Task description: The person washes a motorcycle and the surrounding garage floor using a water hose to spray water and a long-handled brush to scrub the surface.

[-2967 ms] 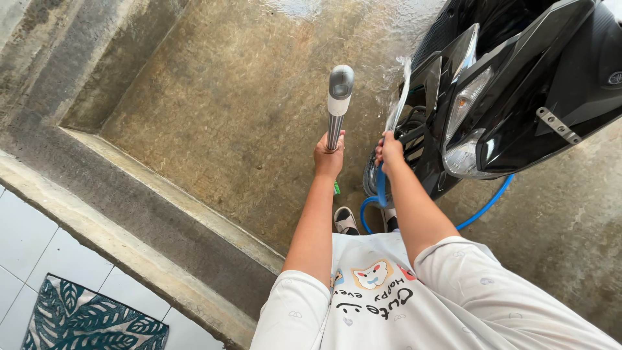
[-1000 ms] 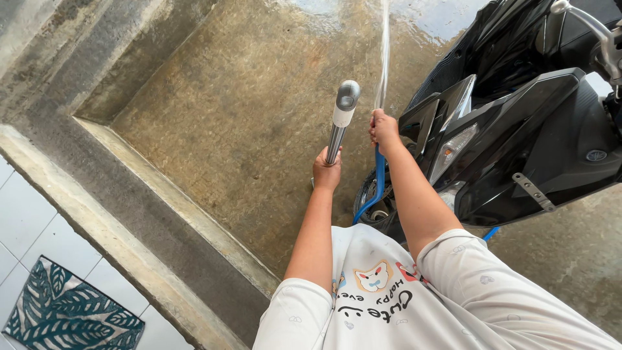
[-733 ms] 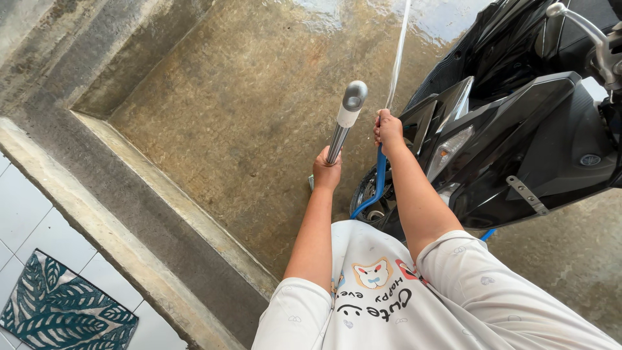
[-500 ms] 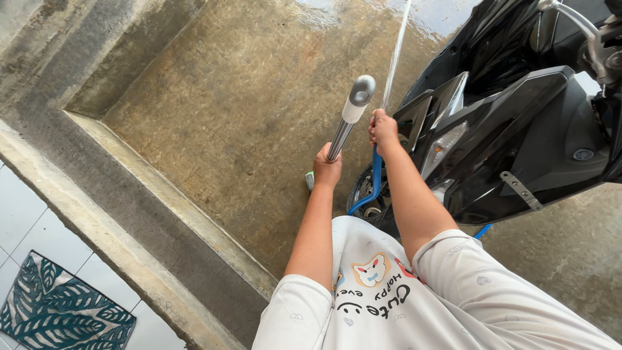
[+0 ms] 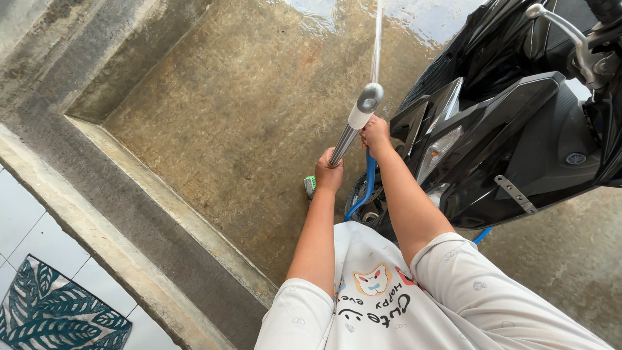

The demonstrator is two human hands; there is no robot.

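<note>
The metal brush handle (image 5: 350, 133) is a long silver tube with a white collar and grey end cap, tilted, cap toward the top edge of the wet concrete floor (image 5: 246, 116); its green-bristled head (image 5: 310, 187) rests on that floor. The blue hose (image 5: 367, 185) curves downward, sending a thin water stream (image 5: 376, 39) up.

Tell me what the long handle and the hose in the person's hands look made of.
Long handle: seemingly brushed metal, judging by its streaked silvery shine, with a grey and white cap that looks plastic. Hose: probably flexible plastic or rubber, being smooth, blue and curved.
</note>
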